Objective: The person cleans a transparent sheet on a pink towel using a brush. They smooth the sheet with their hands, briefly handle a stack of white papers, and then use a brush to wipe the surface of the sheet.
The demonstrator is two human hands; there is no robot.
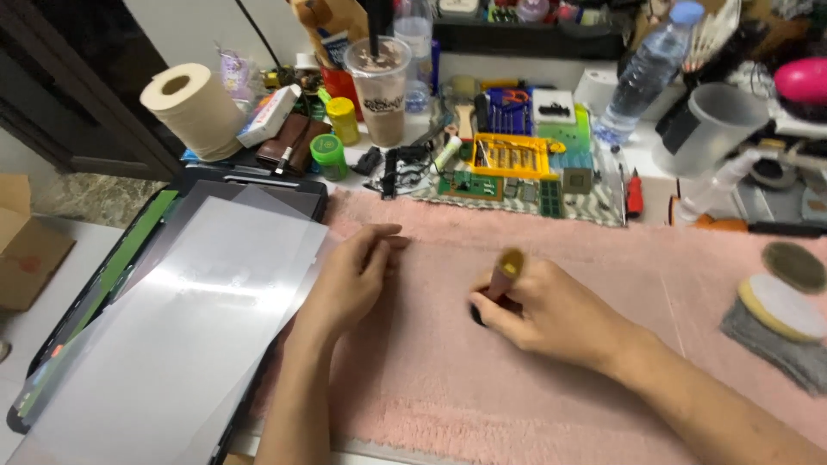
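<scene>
My right hand point(538, 312) grips a small screwdriver point(502, 277) with a red and yellow handle, its dark tip pressed down on the pink towel point(448, 379). My left hand point(353, 275) rests flat on the towel, fingers loosely together, at the right edge of a clear plastic sheet point(189, 319). That sheet lies over a large dark tablet-like device point(129, 250) at the left. What sits under the screwdriver tip is hidden by my fingers.
At the back stand a paper roll point(191, 108), an iced drink cup point(380, 86), a yellow bit set case point(510, 155), small circuit boards point(469, 183), a water bottle point(642, 73) and a clear beaker point(715, 125). Round polishing pads point(780, 301) lie at the right.
</scene>
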